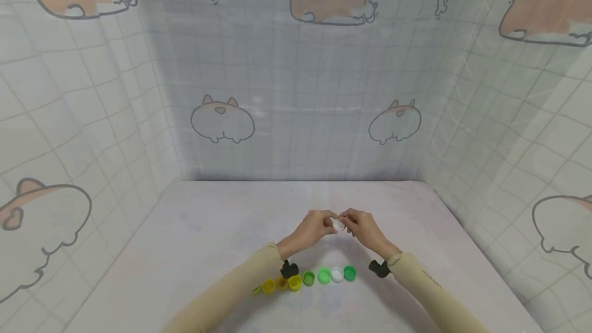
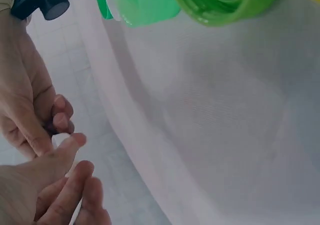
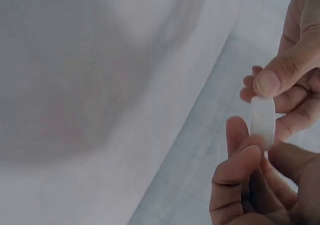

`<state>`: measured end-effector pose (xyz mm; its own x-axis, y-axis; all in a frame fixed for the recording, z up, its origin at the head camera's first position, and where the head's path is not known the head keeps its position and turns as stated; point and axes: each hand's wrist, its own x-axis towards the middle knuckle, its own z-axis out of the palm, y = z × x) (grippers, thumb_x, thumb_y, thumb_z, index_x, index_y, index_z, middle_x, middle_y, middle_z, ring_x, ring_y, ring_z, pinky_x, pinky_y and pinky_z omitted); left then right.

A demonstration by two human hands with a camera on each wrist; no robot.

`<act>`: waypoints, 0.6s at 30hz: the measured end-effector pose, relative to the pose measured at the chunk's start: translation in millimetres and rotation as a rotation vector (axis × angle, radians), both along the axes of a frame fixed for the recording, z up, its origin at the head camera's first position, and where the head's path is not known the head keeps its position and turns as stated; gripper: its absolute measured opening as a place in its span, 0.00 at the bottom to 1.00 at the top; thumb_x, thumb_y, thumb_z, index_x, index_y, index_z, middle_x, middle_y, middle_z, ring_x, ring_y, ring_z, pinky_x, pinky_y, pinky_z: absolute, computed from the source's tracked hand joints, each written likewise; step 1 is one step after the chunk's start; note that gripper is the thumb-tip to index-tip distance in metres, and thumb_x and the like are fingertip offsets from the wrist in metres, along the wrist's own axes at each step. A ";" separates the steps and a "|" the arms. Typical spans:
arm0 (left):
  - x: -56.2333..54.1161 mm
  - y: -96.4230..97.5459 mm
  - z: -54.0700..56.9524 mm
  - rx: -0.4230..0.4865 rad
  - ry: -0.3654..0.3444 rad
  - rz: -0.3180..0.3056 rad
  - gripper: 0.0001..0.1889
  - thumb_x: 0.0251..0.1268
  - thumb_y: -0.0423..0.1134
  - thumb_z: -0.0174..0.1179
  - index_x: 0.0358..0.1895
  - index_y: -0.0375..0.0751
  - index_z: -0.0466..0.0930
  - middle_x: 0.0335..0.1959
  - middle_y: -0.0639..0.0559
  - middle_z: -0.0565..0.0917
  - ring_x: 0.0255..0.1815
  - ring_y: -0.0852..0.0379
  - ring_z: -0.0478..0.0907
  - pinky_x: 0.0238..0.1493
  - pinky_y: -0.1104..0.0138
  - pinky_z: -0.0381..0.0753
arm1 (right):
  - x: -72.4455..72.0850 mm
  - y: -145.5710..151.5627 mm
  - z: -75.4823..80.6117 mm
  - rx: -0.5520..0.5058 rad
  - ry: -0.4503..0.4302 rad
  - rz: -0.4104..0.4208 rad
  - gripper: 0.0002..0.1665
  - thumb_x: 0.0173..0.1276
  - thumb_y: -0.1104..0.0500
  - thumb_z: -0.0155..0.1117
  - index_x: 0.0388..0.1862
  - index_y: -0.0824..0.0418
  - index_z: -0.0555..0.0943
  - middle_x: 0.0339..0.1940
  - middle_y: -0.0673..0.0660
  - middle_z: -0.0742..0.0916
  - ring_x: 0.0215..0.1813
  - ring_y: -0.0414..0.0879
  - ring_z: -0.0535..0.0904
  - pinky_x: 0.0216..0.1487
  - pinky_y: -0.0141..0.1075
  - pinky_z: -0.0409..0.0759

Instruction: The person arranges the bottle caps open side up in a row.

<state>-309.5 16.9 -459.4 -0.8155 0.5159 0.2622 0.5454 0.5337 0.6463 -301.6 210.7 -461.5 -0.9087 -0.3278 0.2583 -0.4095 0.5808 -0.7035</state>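
A small round white bottle cap (image 1: 338,224) is held up over the table between both hands. My left hand (image 1: 314,229) pinches it from the left, its thumb pressing on the edge in the right wrist view. From the other side my right hand (image 1: 365,227) grips the same cap with thumb and curled fingers. Seen edge-on in the right wrist view, the white cap (image 3: 263,119) shows a smooth side wall. Fingers hide much of it in the left wrist view.
Nearer my body, a row of caps lies on the white-covered table (image 1: 208,230): yellow-green, yellow (image 1: 268,286), amber, yellow, green (image 1: 308,278), light green (image 1: 324,275), white (image 1: 337,274) and dark green (image 1: 349,273). Patterned curtains (image 1: 296,81) enclose the table's back and sides.
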 end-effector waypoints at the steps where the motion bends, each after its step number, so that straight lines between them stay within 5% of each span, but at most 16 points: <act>1: 0.7 -0.9 0.6 -0.025 0.010 0.010 0.17 0.58 0.37 0.68 0.52 0.40 0.83 0.29 0.54 0.86 0.27 0.67 0.78 0.28 0.76 0.75 | -0.1 -0.2 -1.1 0.002 -0.006 0.003 0.11 0.73 0.54 0.57 0.44 0.59 0.83 0.27 0.62 0.85 0.23 0.46 0.77 0.21 0.31 0.73; 10: 3.8 -9.6 -1.9 -0.153 0.085 0.074 0.16 0.53 0.43 0.72 0.46 0.43 0.86 0.38 0.54 0.86 0.38 0.62 0.79 0.37 0.74 0.75 | 3.1 0.0 -7.6 0.120 0.024 0.122 0.17 0.61 0.50 0.71 0.46 0.55 0.83 0.39 0.48 0.87 0.37 0.37 0.79 0.35 0.30 0.78; 18: 6.6 -12.1 -1.6 -0.177 0.087 0.071 0.17 0.52 0.45 0.72 0.45 0.43 0.87 0.38 0.55 0.86 0.38 0.61 0.79 0.35 0.75 0.75 | 8.1 -0.7 -7.5 0.137 0.046 0.082 0.17 0.58 0.50 0.73 0.45 0.54 0.86 0.43 0.49 0.86 0.39 0.43 0.79 0.36 0.30 0.76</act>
<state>-302.8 4.8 -461.0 -0.8296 0.5025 0.2436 0.5523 0.6738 0.4909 -293.6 210.0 -469.0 -0.8657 -0.4358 0.2464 -0.4895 0.6333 -0.5995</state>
